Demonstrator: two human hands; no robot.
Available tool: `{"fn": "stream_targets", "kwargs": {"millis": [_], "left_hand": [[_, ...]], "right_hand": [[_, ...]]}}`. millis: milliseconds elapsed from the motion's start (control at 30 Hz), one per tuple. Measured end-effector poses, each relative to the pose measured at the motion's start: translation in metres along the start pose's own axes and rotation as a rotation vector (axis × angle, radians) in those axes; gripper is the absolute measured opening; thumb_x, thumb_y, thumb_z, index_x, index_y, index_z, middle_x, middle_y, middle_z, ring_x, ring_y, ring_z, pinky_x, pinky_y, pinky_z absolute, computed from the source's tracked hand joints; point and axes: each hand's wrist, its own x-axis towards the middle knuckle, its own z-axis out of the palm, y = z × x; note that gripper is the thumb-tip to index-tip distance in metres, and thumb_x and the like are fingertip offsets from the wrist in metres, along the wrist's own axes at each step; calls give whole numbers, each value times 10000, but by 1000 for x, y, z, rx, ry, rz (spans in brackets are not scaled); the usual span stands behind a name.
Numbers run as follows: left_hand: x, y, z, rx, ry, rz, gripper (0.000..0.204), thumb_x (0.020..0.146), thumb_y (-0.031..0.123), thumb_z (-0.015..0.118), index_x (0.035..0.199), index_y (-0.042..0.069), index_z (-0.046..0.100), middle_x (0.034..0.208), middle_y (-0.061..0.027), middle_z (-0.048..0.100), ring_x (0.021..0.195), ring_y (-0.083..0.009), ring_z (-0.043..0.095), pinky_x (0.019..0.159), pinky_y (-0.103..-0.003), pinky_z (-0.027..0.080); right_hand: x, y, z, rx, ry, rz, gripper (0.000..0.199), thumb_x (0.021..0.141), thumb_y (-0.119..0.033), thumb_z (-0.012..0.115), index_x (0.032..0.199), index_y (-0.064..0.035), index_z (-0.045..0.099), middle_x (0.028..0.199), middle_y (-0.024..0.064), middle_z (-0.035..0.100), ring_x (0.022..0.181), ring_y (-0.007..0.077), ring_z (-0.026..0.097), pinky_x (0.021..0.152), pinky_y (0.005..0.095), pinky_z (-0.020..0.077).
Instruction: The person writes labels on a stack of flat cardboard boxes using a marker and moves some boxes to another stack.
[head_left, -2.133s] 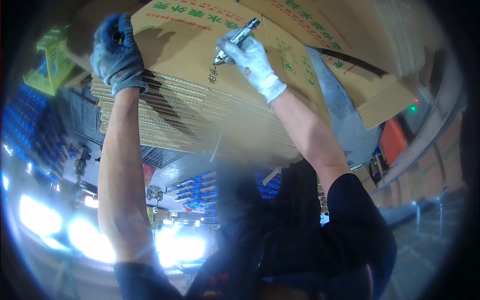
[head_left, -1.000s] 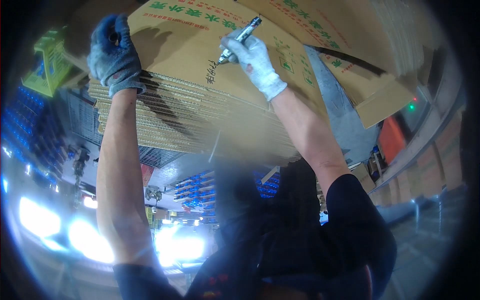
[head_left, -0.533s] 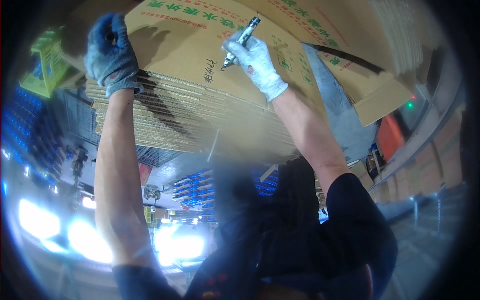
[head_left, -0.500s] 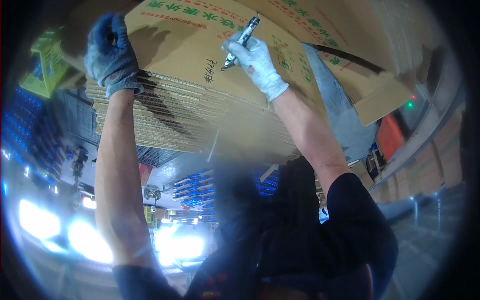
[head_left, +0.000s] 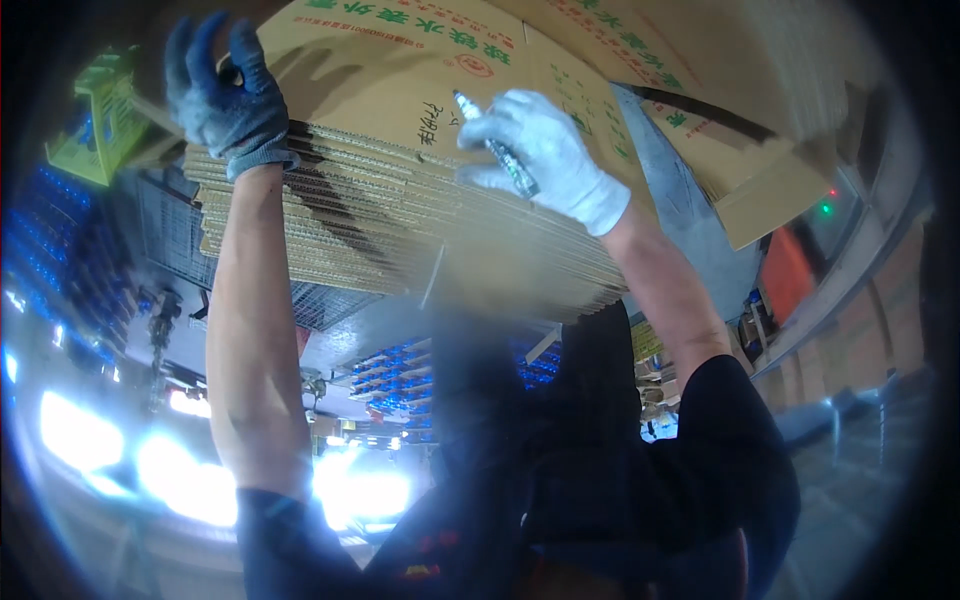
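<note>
A thick stack of flattened brown cardboard boxes (head_left: pixel 400 215) fills the upper middle, its corrugated edges facing me. The top sheet (head_left: pixel 400 60) carries green print and a short line of black handwriting (head_left: pixel 432 122). My right hand (head_left: pixel 550 150), in a white glove, is closed around a marker pen (head_left: pixel 497 152). The pen's tip points up and left, just right of the handwriting. My left hand (head_left: pixel 222 95), in a dark blue glove, rests on the stack's left corner with its fingers spread.
A yellow-green object (head_left: pixel 95 120) sits at the far left beside blue racks (head_left: pixel 50 250). Bright lamps (head_left: pixel 150 460) glare at lower left. A grey strip (head_left: pixel 680 210) and an orange-red panel (head_left: pixel 790 275) lie right of the stack. My dark-sleeved torso fills the lower middle.
My right hand has slid right of the fresh handwriting and swung the marker so its tip points up-left. My left hand's fingers have spread open on the stack's corner.
</note>
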Motion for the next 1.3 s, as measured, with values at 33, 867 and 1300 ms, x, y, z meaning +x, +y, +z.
{"fn": "stream_targets", "kwargs": {"millis": [33, 867, 1300], "left_hand": [[1, 6, -1, -9, 29, -22, 274, 878, 304, 672, 1101, 145, 662, 1262, -128, 551, 1126, -297, 557, 877, -378, 507], [-38, -20, -24, 436, -188, -228, 309, 862, 405, 623, 1028, 159, 710, 1224, -27, 622, 1120, -286, 542, 974, -407, 414], [-40, -22, -24, 454, -193, -208, 315, 873, 407, 613, 1029, 149, 705, 1180, -30, 639, 1089, -275, 557, 952, -401, 425]], "right_hand": [[2, 3, -9, -61, 76, -66, 338, 703, -380, 776, 932, -168, 645, 769, 28, 583, 772, 210, 589, 726, 367, 471], [31, -1, 62, 1235, 135, 716, 143, 849, -113, 704, 915, -31, 607, 751, 17, 600, 700, 90, 581, 643, 243, 489], [27, 7, 73, 1143, 194, 688, 124, 870, -123, 688, 904, -37, 606, 697, -3, 576, 504, 37, 466, 466, 194, 378]]}}
